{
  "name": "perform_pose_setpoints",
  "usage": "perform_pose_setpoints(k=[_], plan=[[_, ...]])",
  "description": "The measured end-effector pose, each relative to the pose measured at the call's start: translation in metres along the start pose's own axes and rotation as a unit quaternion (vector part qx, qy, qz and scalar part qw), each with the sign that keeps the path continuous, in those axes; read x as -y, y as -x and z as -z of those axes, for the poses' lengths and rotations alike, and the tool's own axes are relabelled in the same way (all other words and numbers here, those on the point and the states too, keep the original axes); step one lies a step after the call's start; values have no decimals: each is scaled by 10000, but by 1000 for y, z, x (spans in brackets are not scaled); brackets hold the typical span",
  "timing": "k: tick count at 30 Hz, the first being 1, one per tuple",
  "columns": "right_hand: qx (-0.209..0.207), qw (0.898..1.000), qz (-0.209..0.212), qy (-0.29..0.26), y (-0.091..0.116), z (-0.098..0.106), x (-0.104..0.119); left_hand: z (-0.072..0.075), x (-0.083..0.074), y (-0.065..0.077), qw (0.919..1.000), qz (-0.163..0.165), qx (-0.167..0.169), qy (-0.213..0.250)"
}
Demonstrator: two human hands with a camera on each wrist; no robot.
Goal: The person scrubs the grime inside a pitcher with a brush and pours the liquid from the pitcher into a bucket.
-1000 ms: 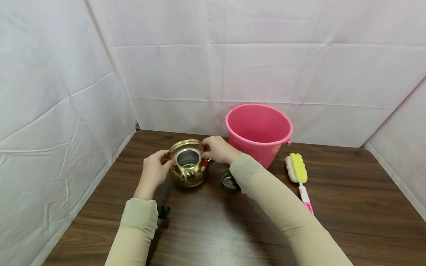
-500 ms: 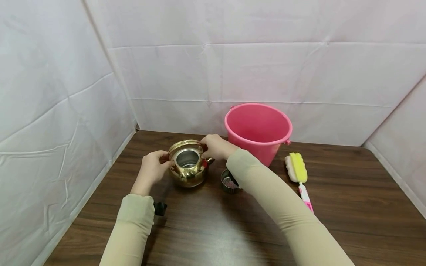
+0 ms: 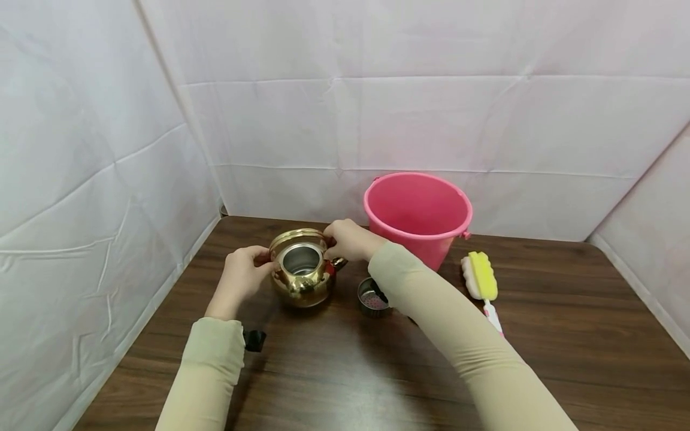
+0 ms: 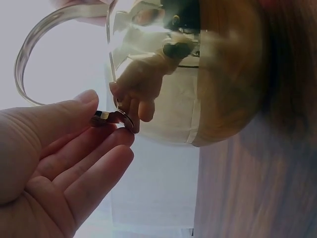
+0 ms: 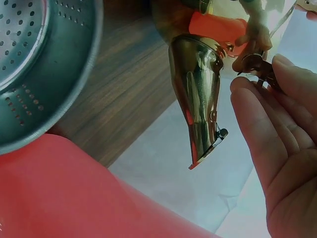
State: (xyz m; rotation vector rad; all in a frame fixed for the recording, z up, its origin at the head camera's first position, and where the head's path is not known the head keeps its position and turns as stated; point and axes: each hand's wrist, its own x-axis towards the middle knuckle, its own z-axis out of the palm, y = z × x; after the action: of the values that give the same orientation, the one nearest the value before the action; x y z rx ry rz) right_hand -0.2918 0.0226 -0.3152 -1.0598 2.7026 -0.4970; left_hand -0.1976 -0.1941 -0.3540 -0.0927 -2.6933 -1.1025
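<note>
A shiny golden kettle (image 3: 303, 291) stands lidless at the left of the table, its round mouth showing a silvery interior. Its hoop handle (image 4: 37, 42) stands up over the mouth. At the handle's left end, my left hand (image 3: 239, 278) pinches the joint between thumb and fingers. The right hand (image 3: 356, 242) grips the opposite end, close above the spout (image 5: 200, 94). Whether the kettle's base touches the table cannot be seen clearly. Just right of the kettle, partly behind my right sleeve, sits a metal strainer basket (image 3: 371, 299) with small holes.
Behind the right forearm stands a pink bucket (image 3: 423, 239). Farther right lies a sponge brush (image 3: 481, 276) with a yellow and whitish head, its handle partly covered by my sleeve. White cloth walls (image 3: 345, 131) border the dark wooden table (image 3: 566, 335).
The kettle has shifted slightly left with both hands still on its handle. My left forearm has swung a little to the left. The view has tipped slightly.
</note>
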Motion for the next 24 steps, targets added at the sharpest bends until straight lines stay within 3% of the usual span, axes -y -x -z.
perform_pose_setpoints(k=[9, 24], plan=[[-119, 9995, 273, 136, -3, 9, 6, 12, -2, -1, 10000, -44, -59, -31], [-421, 9975, 484, 301, -5, 22, 13, 26, -9, -4, 9984, -344, -433, -74]])
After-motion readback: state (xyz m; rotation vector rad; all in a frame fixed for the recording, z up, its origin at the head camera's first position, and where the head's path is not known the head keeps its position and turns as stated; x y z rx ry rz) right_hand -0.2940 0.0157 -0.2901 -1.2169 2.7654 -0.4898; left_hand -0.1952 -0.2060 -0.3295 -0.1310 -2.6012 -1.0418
